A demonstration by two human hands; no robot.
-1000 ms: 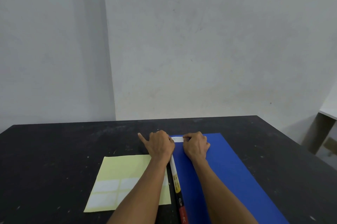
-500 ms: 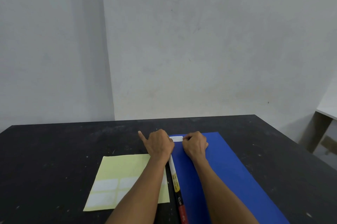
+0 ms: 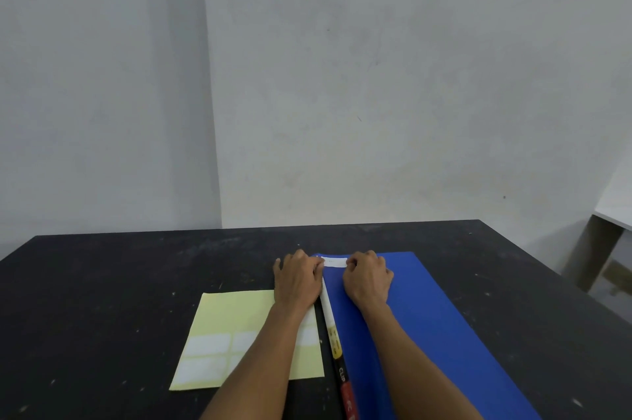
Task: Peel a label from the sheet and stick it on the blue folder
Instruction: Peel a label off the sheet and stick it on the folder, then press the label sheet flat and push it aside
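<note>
A blue folder point(image 3: 427, 324) lies flat on the black table, its spine with white, yellow and red print running along its left edge. A small white label point(image 3: 335, 262) lies across the folder's far left corner. My left hand point(image 3: 297, 279) has its fingertips on the label's left end. My right hand point(image 3: 367, 277) has its curled fingertips on the right end. Whether the label is fully stuck down I cannot tell. The pale yellow label sheet point(image 3: 232, 324) lies left of the folder, with several white labels in its near rows, partly hidden by my left forearm.
The black table point(image 3: 119, 282) stands against a grey wall corner. A second, lighter table point(image 3: 612, 214) shows at the right edge, beyond the floor gap.
My left index finger, which pointed out to the left, has folded in against the hand. Both hands stay at the label's ends.
</note>
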